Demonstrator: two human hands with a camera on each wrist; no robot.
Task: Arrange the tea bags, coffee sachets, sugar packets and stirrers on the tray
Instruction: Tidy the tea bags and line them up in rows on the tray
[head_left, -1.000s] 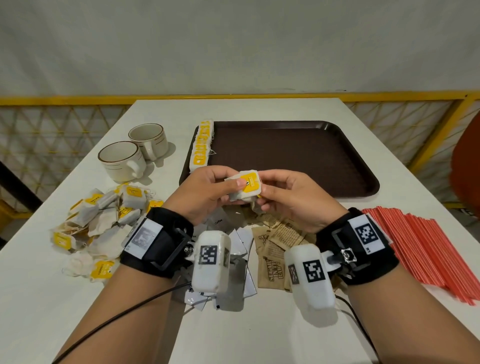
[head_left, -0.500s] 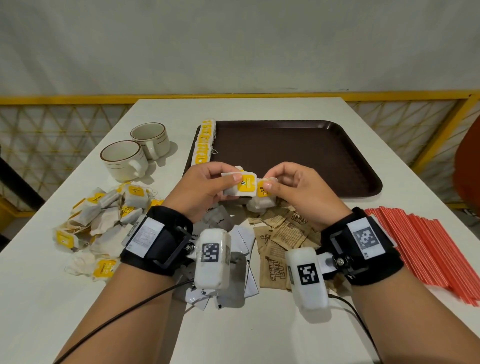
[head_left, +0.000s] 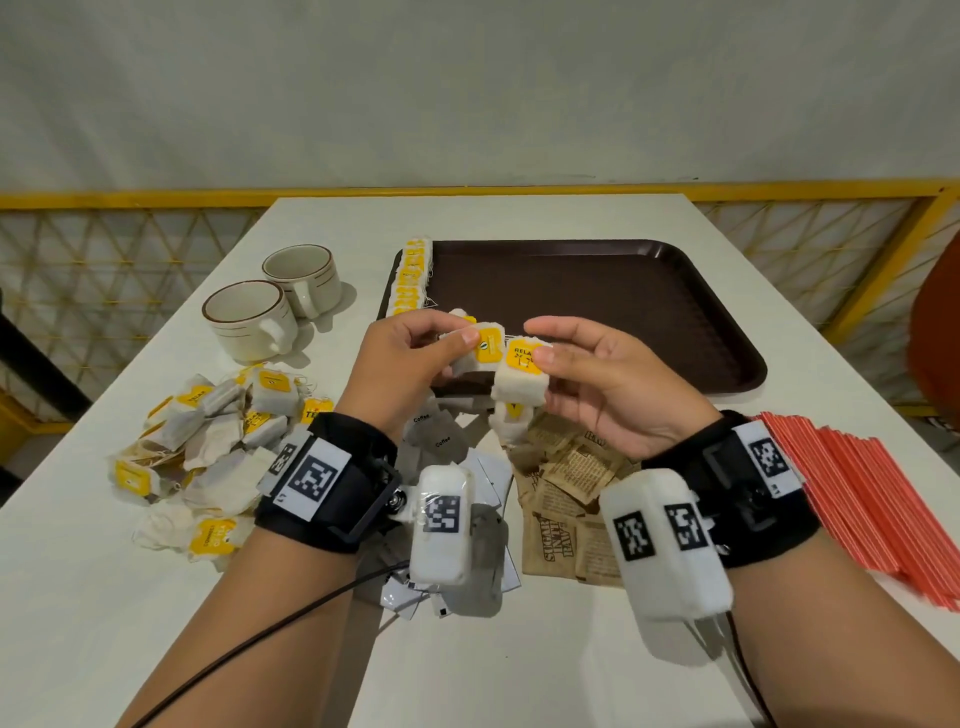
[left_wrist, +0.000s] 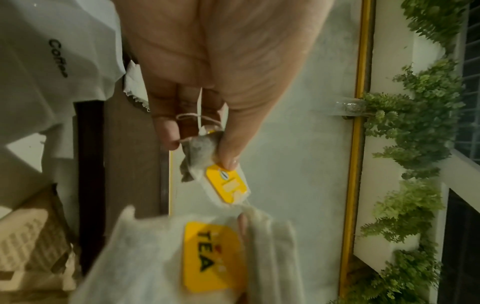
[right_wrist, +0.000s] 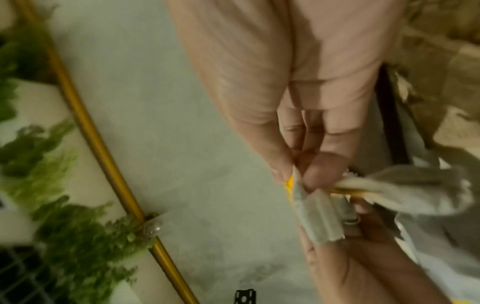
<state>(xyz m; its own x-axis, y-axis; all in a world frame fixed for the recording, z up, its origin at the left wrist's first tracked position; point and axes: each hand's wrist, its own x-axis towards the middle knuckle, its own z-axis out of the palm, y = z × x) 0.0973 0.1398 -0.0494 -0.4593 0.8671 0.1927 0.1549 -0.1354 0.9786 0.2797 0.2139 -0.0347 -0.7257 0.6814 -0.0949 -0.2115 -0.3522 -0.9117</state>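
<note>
I am separating tea bags above the tray's (head_left: 675, 332) near left corner: my left hand (head_left: 410, 364) pinches one tea bag (head_left: 480, 353), my right hand (head_left: 597, 384) pinches another (head_left: 521, 379). Next, I judge, each joins the row (head_left: 413, 275) along the tray's left edge.

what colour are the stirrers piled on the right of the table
Red-orange stirrers, seen best in the head view.
</note>
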